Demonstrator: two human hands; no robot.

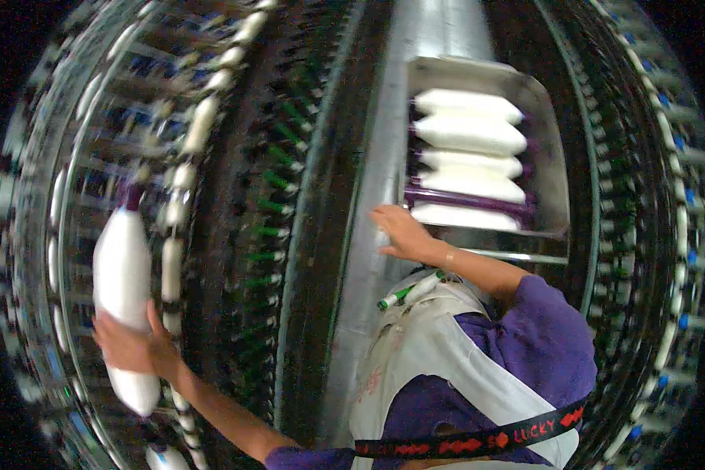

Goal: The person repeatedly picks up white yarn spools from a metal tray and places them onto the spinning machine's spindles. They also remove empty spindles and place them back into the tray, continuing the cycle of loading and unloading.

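My left hand [139,345] is wrapped around the lower part of a full white roving bobbin [123,258]. This bobbin stands nearly upright at the machine frame on the left, with its purple tube end [135,194] showing at the top. My right hand [406,233] is beside the near left corner of a metal cart [552,157]. Its fingers are apart with nothing in them, and I cannot tell whether they touch the cart. Inside the cart lie several full white roving bobbins [470,135] and a bare purple tube [470,200].
A row of green spindle tubes [278,182] runs along the left machine, under a line of white rollers [204,121]. Another machine [642,219] borders the right side. The grey aisle floor [372,227] lies between. Small green-ended bobbins [411,291] stick out of my apron.
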